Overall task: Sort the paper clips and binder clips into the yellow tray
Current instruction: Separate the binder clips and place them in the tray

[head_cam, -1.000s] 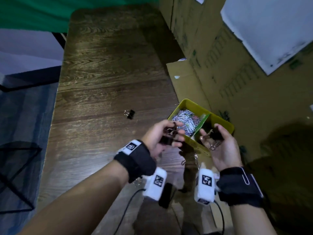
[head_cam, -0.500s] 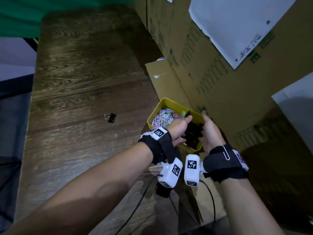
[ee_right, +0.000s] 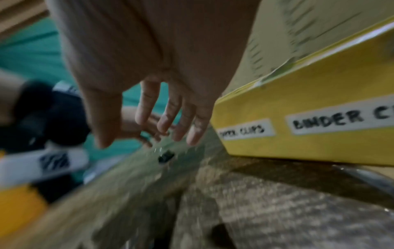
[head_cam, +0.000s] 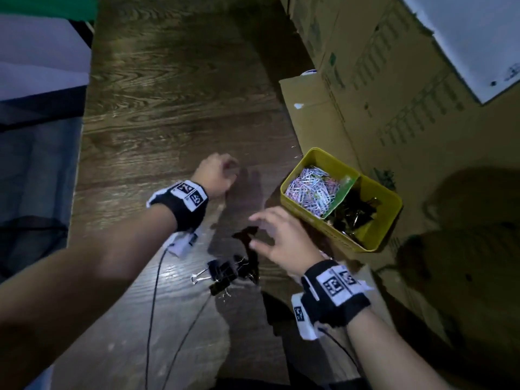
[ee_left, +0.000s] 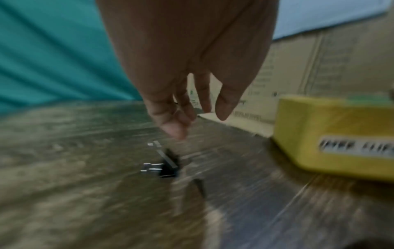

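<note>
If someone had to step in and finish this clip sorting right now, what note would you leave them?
Left hand: out over the table, fingers loosely curled, nothing in its grip; a lone binder clip lies just under it.
Right hand: fingers spread, empty, hovering beside the yellow tray.
Done: coloured paper clips fill the tray's left compartment, black binder clips the right, behind a green divider.
Left: a small cluster of binder clips near the table's front edge, plus the lone one. All go in the right compartment.
</note>
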